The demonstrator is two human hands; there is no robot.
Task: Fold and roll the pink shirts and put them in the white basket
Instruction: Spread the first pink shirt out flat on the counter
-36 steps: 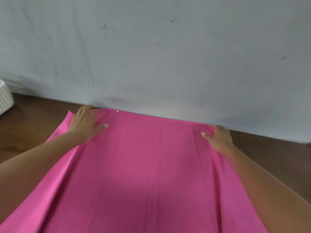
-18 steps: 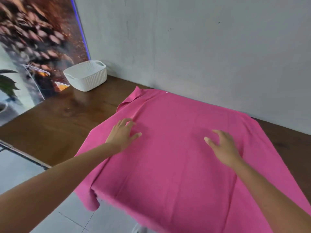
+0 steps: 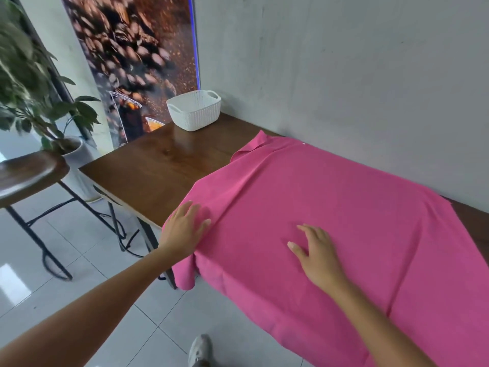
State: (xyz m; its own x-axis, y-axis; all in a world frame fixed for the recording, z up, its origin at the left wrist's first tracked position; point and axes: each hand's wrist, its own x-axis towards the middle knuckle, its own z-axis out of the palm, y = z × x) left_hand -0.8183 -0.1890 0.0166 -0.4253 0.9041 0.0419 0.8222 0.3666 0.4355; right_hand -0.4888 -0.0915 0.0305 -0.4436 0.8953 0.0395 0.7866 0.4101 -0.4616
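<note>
**Both palms flat on the pink shirt**

Pink shirt (image 3: 330, 207) spread wide across the desk (image 3: 148, 170), its near edge spilling over the front and hanging toward the tiled floor (image 3: 87, 260). Left hand (image 3: 182, 231) lies flat with fingers spread on the shirt's left edge, right at the desk's front lip. Right hand (image 3: 317, 252) lies flat too, fingers spread, on the middle of the cloth. White basket (image 3: 194, 109) sits well apart at the far left corner against the wall, bare wood between it and the shirt. A stool (image 3: 29, 173) stands left of the desk.
</note>
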